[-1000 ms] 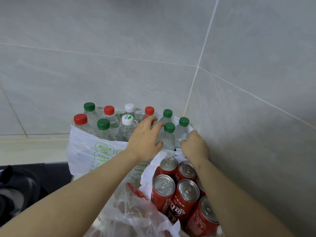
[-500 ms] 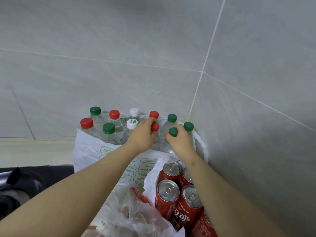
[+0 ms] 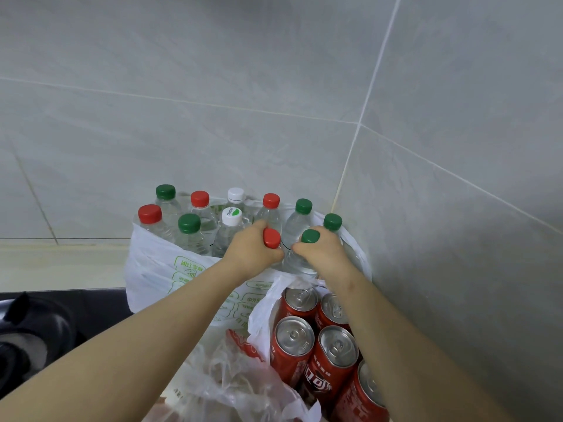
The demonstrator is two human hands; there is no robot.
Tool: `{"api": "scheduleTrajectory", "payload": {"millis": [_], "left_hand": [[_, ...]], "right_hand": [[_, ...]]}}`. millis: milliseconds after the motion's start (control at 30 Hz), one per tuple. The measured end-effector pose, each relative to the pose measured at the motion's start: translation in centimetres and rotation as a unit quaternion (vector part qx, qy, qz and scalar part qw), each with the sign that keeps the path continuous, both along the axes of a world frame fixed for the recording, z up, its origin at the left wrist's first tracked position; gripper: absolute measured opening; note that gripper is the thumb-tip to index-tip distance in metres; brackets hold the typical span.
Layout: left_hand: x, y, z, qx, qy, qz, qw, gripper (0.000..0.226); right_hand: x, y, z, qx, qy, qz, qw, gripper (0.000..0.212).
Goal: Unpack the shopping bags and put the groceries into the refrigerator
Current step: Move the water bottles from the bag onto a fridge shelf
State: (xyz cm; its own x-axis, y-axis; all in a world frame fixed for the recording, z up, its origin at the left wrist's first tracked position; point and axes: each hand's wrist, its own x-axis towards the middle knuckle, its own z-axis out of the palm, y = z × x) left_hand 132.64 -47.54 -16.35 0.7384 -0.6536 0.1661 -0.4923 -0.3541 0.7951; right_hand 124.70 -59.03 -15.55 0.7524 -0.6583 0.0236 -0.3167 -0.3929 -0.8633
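A white shopping bag (image 3: 158, 269) with green print stands in the wall corner, packed with several clear water bottles with red, green and white caps. My left hand (image 3: 251, 249) is closed around the neck of a red-capped bottle (image 3: 271, 238). My right hand (image 3: 323, 254) is closed around the neck of a green-capped bottle (image 3: 310, 236) beside it. Both bottles stand in the bag among the others. In front, a second plastic bag (image 3: 262, 312) holds several red soda cans (image 3: 292, 345).
Grey tiled walls meet in a corner right behind the bags, close on the right. A pale counter ledge (image 3: 61, 263) runs along the left wall. A dark stove top with a black burner (image 3: 33, 330) lies at the lower left. Crumpled clear plastic (image 3: 237, 382) lies in front.
Both hands moved from the bag's rim up onto the bottle necks and closed: the left on a red-capped bottle, the right on a green-capped one. The view moved closer.
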Motion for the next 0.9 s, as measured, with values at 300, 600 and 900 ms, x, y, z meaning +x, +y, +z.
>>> {"api": "scheduleTrajectory", "payload": {"millis": [300,600,900], "left_hand": [[-0.2,0.7,-0.8,0.06,0.075,-0.059,0.994,0.02],[-0.8,0.5,-1.1,0.027,0.097,-0.015,0.995,0.012],[-2.6,1.5,0.4,-0.055,0.089,0.076,0.992,0.018]], "right_hand": [[-0.6,0.2,-0.3,0.088,0.013,0.024,0.996,0.019],[-1.4,0.8,-0.3,0.111,-0.009,0.017,0.994,0.019],[-2.1,2.1,0.0,0.073,-0.084,-0.012,0.994,0.021]]}}
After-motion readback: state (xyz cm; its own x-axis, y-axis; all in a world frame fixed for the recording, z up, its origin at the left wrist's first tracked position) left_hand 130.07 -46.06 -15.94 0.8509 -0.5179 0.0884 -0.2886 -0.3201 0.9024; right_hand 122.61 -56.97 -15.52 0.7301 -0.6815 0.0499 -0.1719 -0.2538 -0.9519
